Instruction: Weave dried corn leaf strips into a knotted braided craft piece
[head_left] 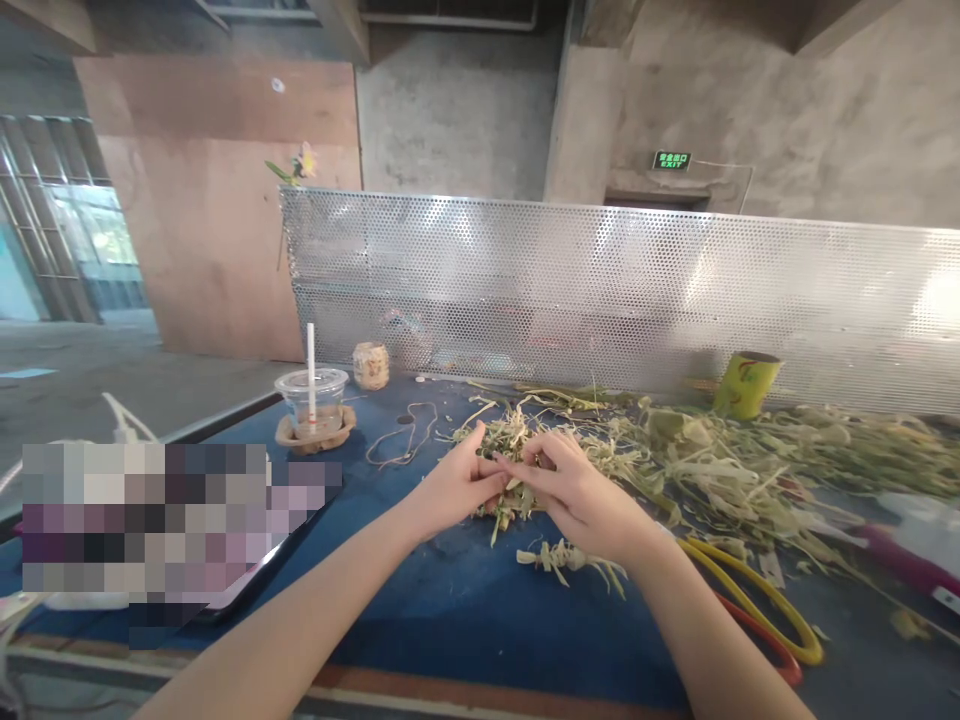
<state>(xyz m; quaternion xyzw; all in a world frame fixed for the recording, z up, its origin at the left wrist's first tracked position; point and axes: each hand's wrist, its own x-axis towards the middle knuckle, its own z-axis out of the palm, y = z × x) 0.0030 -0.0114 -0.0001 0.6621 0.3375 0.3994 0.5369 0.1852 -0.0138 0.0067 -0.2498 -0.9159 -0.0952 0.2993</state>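
Observation:
My left hand and my right hand meet at the middle of the blue table, fingertips pinched together on a small bundle of dried plant strips. Both hands have fingers closed on the strips. A small loose clump of pale strips lies just below my right wrist. A wide heap of dried stalks and leaves spreads to the right of my hands.
A plastic cup with a straw stands at the left, a small twine roll behind it, a loose string nearby. A yellow cup leans by the perforated metal screen. Yellow and red loops lie at the right.

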